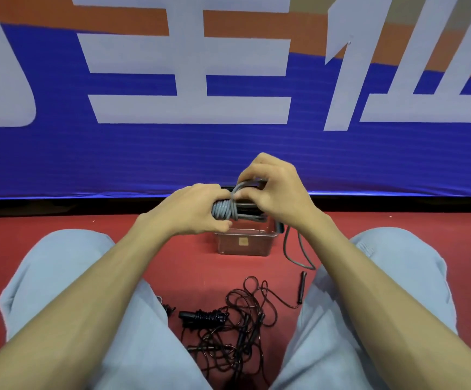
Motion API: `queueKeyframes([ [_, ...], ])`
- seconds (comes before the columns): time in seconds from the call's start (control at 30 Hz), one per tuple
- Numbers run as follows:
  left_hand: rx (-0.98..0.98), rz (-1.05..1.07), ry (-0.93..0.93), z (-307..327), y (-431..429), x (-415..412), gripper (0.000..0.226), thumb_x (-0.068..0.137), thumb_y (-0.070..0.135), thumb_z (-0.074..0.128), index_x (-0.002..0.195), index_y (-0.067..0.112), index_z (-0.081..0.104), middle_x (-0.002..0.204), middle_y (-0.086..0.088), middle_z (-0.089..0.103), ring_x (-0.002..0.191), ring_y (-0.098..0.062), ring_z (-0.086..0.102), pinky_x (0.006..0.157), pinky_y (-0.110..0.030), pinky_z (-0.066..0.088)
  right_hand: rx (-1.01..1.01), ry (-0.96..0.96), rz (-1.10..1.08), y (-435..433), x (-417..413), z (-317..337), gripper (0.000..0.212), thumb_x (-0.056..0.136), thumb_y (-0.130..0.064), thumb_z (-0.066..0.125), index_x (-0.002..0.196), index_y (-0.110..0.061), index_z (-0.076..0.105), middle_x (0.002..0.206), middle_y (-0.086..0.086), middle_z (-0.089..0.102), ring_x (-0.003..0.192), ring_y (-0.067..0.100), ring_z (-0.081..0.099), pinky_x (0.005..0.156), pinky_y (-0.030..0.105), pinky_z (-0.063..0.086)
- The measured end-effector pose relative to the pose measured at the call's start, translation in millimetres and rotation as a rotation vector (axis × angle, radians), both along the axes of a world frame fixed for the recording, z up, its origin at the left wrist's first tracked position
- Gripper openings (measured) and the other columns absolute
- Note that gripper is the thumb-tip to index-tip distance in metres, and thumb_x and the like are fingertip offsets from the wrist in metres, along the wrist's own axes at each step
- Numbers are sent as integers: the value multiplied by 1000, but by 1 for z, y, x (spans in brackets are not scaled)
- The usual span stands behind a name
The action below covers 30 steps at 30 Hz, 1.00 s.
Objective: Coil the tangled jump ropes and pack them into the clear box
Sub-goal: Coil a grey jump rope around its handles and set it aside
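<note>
While the left hand (197, 209) clenches around the wound end of the grey jump rope (224, 211), fingers curled over the tight turns, the right hand (273, 190) pinches a loop of the same cord just above and beside the bundle. It seems to be laying another turn over what look like dark handles lying side by side. Both hands hold the bundle in the air directly over the clear box (244, 244), which stands on the red floor (189, 263) between the person's knees, close to the foot of a blue banner (172, 153). What the box holds cannot be told, because the hands cover its opening. A loose tail (296, 254) of grey cord hangs from under the right hand and curves down onto the floor beside the box.

The step in hand looks like finishing the wrap. To do it well, I judge the left hand should press firmly on the turns already laid so they do not spring loose. The right should draw the tail up with even tension, lay each turn touching the last, then tuck the end under a turn before lowering the bundle into the box. Nearer the body, one black rope (200, 318) lies already wound, beside a tangle of thin black ropes (237, 333) not yet coiled, so much of the task remains.
</note>
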<state>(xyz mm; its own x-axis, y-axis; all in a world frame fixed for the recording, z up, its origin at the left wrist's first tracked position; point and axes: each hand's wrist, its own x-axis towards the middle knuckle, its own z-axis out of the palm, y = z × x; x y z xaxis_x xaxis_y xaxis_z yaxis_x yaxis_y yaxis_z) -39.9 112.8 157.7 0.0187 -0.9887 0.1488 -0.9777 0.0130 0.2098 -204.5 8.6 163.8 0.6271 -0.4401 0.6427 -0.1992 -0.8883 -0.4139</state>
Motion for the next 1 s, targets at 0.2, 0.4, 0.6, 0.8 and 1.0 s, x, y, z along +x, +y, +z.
queueKeyframes([
  [0.2, -62, 21, -18, -5, -1, -7, 55, 68, 84, 56, 80, 30, 60, 70, 4, 57, 68, -15, 53, 61, -35, 43, 334, -44, -20, -4, -2, 5, 21, 61, -24, 89, 67, -27, 69, 83, -5, 67, 63, 5, 54, 62, 19, 43],
  [0.4, -129, -92, 687, 10, 6, -9, 11, 85, 34, 73, 80, 27, 66, 61, 4, 60, 53, -8, 51, 51, -25, 40, 703, -216, 63, -6, -6, 10, 4, 78, -5, 76, 77, -5, 72, 66, -1, 67, 56, 9, 61, 56, 19, 48],
  [0.6, -222, 37, 1136, 20, 2, -16, 35, 94, 15, 63, 128, 19, 58, 85, -13, 72, 61, -25, 67, 42, -18, 44, 683, -121, 38, -13, -4, 4, 17, 91, -24, 66, 81, -13, 73, 60, 3, 54, 44, 10, 38, 44, 18, 31],
  [0.8, -348, 188, 1258, 18, -5, 3, 38, 95, 26, 62, 133, 33, 58, 78, -9, 69, 56, -27, 65, 39, -25, 40, 302, 379, -132, -18, -7, -7, 27, 97, -40, 54, 89, -19, 68, 63, -2, 60, 58, 12, 52, 57, 28, 41],
  [1.0, -375, 386, 869, 10, -9, 20, 19, 90, 32, 66, 108, 28, 65, 79, -3, 67, 56, -18, 66, 44, -29, 47, 305, 382, -181, -14, -1, -10, 30, 93, -43, 59, 83, -15, 61, 60, -6, 51, 59, 15, 48, 57, 31, 38],
])
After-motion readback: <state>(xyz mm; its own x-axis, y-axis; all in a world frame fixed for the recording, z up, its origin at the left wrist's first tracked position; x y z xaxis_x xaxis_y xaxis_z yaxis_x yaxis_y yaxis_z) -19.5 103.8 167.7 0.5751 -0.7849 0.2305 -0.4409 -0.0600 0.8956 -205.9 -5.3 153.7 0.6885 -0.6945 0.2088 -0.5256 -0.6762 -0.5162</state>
